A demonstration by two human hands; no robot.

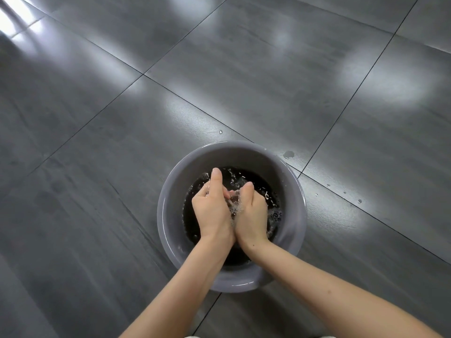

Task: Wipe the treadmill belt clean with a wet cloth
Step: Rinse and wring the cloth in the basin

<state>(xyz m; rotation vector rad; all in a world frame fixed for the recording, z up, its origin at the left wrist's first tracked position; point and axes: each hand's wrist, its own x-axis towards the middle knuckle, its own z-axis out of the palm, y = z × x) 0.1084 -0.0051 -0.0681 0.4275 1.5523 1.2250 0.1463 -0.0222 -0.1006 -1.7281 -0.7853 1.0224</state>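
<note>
A round grey basin [244, 152] stands on the floor, holding dark water with bubbles. Both my hands are down inside it, pressed side by side. My left hand [212, 206] and my right hand [251, 211] have their fingers curled together around something small between them, of which only a pinkish bit [233, 197] shows. Water splashes and drips from between the hands. I cannot make out the cloth clearly. The treadmill is not in view.
Glossy dark grey floor tiles [170, 69] surround the basin on all sides. Water drops lie on the floor to the right of the basin, the largest a small puddle [288, 154] by the rim.
</note>
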